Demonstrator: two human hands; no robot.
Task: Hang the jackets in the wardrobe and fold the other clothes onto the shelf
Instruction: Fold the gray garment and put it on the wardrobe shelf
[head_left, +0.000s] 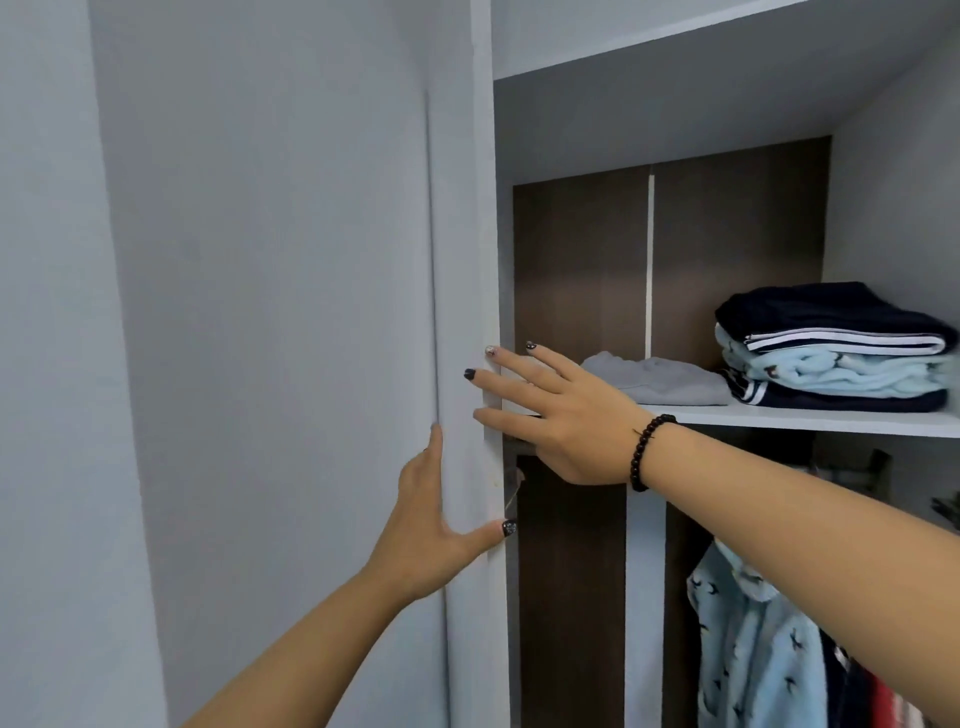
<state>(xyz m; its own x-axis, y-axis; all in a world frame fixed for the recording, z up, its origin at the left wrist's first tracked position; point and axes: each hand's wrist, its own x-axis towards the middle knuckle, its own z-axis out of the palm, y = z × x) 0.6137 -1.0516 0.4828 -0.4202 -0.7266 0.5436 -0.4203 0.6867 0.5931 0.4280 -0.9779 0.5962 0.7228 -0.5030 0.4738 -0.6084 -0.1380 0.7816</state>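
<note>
Both palms flat, fingers straight: left hand (426, 525) and right hand (561, 415) on door edge (467, 322) | shelf (810, 418) stacked | push evenly, fingers clear.

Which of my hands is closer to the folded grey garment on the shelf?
Right. The right hand reaches across just left of the grey garment, fingers on the sliding door edge. The left hand presses that edge lower down, farther away.
</note>
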